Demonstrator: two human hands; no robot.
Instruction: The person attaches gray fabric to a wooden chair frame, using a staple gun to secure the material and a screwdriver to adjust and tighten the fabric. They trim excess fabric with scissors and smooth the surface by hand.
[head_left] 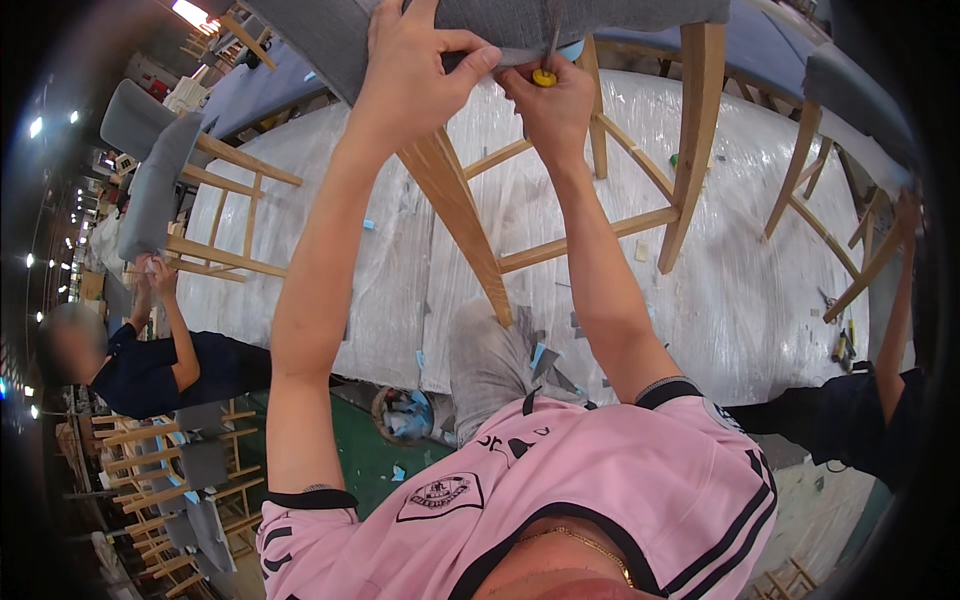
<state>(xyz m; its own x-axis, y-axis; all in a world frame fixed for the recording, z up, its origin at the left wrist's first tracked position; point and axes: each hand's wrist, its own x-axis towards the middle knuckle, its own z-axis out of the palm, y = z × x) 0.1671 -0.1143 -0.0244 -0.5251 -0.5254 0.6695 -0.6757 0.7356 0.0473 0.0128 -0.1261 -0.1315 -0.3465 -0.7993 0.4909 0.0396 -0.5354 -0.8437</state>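
A chair with grey upholstery (590, 15) and wooden legs (690, 140) stands before me, cut off by the upper edge of the view. My left hand (415, 75) lies against its grey fabric, thumb and forefinger pinching at the lower edge; some fingers reach up out of view. Close by on the right, my right hand (555, 105) is closed round a screwdriver-like tool (544, 77) with a yellow part and a thin dark shaft pointing up along the fabric. The hand hides most of its handle. A bit of light blue material shows behind the shaft.
The chair stands on a plastic-wrapped surface (390, 270) with blue scraps. Grey chairs stand left (160, 190) and right (850, 110), each with a person's hands on it. Stacked chairs (200, 460) are at lower left. A scrap-filled bin (405, 412) stands below; tools (845, 345) lie right.
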